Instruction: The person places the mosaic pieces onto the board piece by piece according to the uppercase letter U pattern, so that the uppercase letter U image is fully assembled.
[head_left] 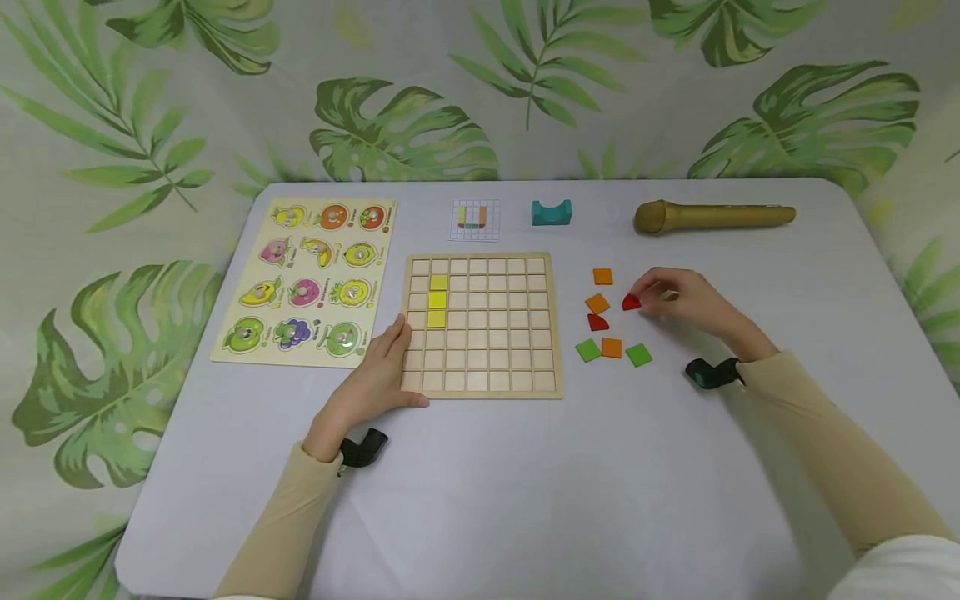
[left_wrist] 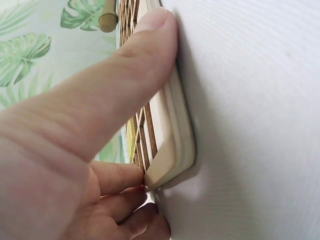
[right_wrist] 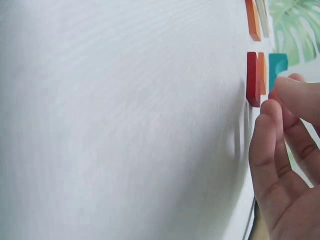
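My left hand [head_left: 375, 377] holds the front left corner of a wooden grid board [head_left: 557, 333], thumb along the front edge and fingers at the left side. Three yellow square tiles [head_left: 437, 300] sit in a column of its cells. To the right of the board, my right hand [head_left: 686, 302] pinches a red quarter-circle tile [head_left: 632, 302] between thumb and fingertips. Another red quarter-circle tile [head_left: 597, 322] lies close by, beside an orange square tile [head_left: 597, 303]. More orange tiles [head_left: 603, 276] and two green square tiles [head_left: 588, 350] are scattered around it.
A fruit puzzle board [head_left: 318, 287] lies at the left. Behind the grid board are a small pattern card [head_left: 476, 220] with a U shape and a teal block [head_left: 551, 213] with a curved notch. A gold microphone-shaped object [head_left: 712, 217] lies at the back right.
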